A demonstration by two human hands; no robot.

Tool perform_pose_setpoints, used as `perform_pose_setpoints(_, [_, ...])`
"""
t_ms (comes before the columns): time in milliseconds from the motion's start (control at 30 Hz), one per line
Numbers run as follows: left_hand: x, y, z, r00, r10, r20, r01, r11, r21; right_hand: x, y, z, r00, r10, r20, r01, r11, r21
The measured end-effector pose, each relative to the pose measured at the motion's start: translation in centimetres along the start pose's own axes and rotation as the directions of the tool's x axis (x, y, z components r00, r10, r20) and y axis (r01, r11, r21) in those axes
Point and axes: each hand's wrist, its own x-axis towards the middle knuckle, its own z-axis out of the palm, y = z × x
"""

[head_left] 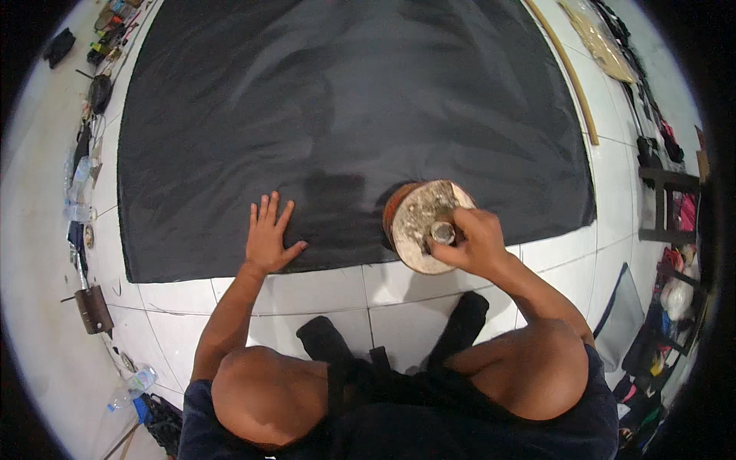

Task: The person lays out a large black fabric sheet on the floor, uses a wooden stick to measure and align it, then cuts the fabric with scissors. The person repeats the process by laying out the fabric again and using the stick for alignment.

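A large black sheet of cloth (452,92) lies spread over the floor in front of me, with soft wrinkles. My left hand (267,234) rests flat on its near edge, fingers spread and holding nothing. To the right, a squat round container (394,211) with reddish-brown sides stands at the cloth's near edge. Its pale, stained round top (418,222) faces up. My right hand (474,239) curls over that top, thumb and fingers closed round a small, shiny, knob-like piece (442,232). What this piece is, I cannot make out.
White floor tiles (314,299) show between the cloth and my dark-socked feet. A long tan pole (569,69) lies along the cloth's right side. Clear plastic bottles (80,180) and a brown cylinder (93,310) line the left wall. A dark frame (668,205) stands right, among clutter.
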Motion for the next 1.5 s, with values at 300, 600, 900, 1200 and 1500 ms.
perform_pose_setpoints(300, [-1.7,-1.4,-1.3,1.000,0.004,0.004,-0.004,0.998,-0.062,3.0,0.4,-5.0,0.831,0.064,0.552,-0.215,0.953,0.213])
perform_pose_setpoints(600, [-0.7,-0.5,-0.4,0.999,0.005,0.046,-0.002,0.998,-0.061,-2.7,14.1,4.2,0.941,0.309,0.142,-0.181,0.807,-0.562])
perform_pose_setpoints(900, [0.1,-0.6,2.0,0.999,0.030,-0.034,-0.029,0.999,0.035,-13.4,25.9,-5.1,0.576,0.686,-0.445,-0.810,0.405,-0.425])
perform_pose_setpoints(1200, [8.0,-0.5,-3.1,0.985,-0.164,-0.050,0.159,0.983,-0.087,-7.9,29.2,-10.4,0.732,0.514,-0.447,-0.680,0.600,-0.422])
perform_pose_setpoints(1500, [22.3,7.1,-1.2,0.990,0.064,-0.125,-0.060,0.998,0.035,-1.3,33.2,-7.2,0.726,0.573,-0.380,-0.684,0.545,-0.485])
